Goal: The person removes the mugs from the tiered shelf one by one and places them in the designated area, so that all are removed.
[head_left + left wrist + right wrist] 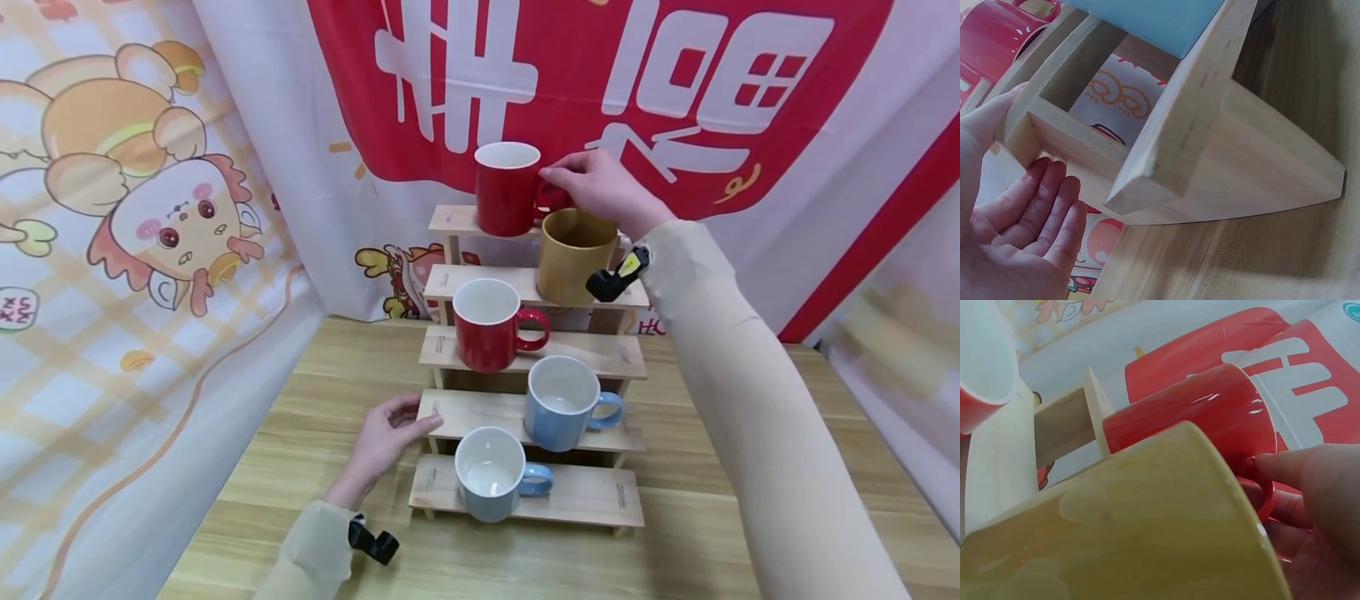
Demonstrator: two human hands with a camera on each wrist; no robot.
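Note:
A stepped wooden display shelf (472,412) stands on the table with a mug on each step. On its top step is a red mug (507,198), white inside, whose handle my right hand (617,190) pinches between thumb and fingers, as the right wrist view also shows. Just below that hand stands a gold mug (573,265), partly hiding the handle side. My left hand (381,443) holds the left end of the second step from the bottom. In the left wrist view its thumb lies on the board and its curled fingers (1054,200) reach underneath.
Another red mug (487,329) sits on the middle step, handle to the right. Two light blue mugs occupy the lower steps: one on the right (558,417), one on the bottom step (489,483). Behind hangs a printed cloth (262,50) on the left and back.

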